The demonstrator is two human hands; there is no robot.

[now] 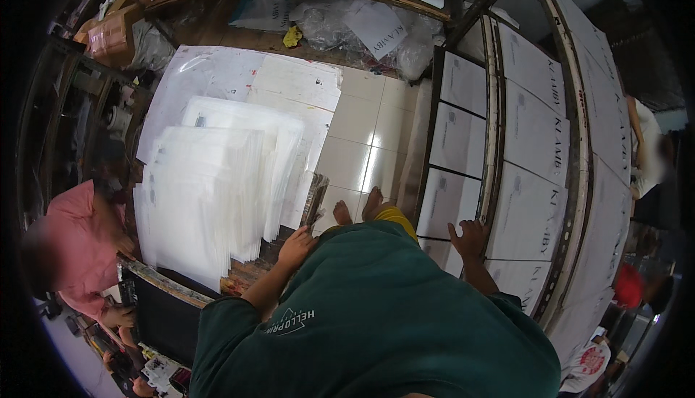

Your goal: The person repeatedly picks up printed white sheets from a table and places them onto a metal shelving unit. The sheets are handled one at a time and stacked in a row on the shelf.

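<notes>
My left hand (295,247) is at the table's near right corner, fingers slightly bent and apart, with nothing visible in it. Just beyond it is a worn, stained wooden piece (313,199) at the table edge. A large stack of translucent white plastic sheets or bags (206,188) covers much of the table to the left, its layers fanned unevenly. On the other side, my right hand (469,237) has its fingers spread beside a dark rack rail (492,145). Printed white sheets (452,199) lie flat in a row under and beyond it; whether the hand touches them I cannot tell.
A person in a pink shirt (83,246) stands at left beside a dark framed screen (168,318). More printed sheets (532,137) line long racks at right. Crumpled clear plastic (326,25) lies beyond the table. A tiled floor strip (355,126) runs between table and racks.
</notes>
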